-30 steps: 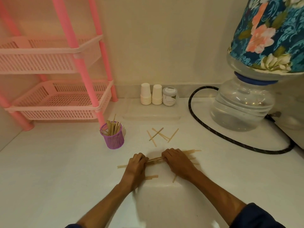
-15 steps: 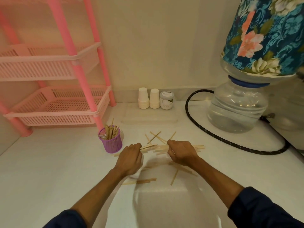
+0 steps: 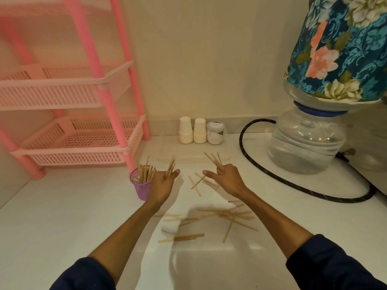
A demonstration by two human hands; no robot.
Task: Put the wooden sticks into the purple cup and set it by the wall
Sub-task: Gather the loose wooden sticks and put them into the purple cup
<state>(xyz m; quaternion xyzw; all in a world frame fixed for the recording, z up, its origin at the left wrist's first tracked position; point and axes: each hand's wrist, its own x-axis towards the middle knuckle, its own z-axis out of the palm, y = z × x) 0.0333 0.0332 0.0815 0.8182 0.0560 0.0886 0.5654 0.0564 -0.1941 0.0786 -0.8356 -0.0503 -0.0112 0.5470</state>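
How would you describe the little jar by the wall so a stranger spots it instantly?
Start at the back wall, between the pink rack and the water bottle. Three small things stand in a row; the jar is rightmost, grey-lidded and labelled, beside two plain white paper cup stacks.

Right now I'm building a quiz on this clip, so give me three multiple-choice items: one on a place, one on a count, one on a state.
1. Where does the purple cup stand?
A. by the pink rack's front leg
B. against the water bottle
C. inside the lower basket

2. How many white paper-cup stacks stand at the wall?
A. one
B. two
C. four

3. What are the hands doing?
A. both lie flat on the counter
B. both hold sticks
C. only the left holds sticks

Answers:
1 A: the cup sits on the counter just before the pink rack, beside its front leg.
2 B: two stacks stand side by side, left of a small jar.
3 B: the left hand grips a bundle of sticks and the right hand holds a few between its fingers.
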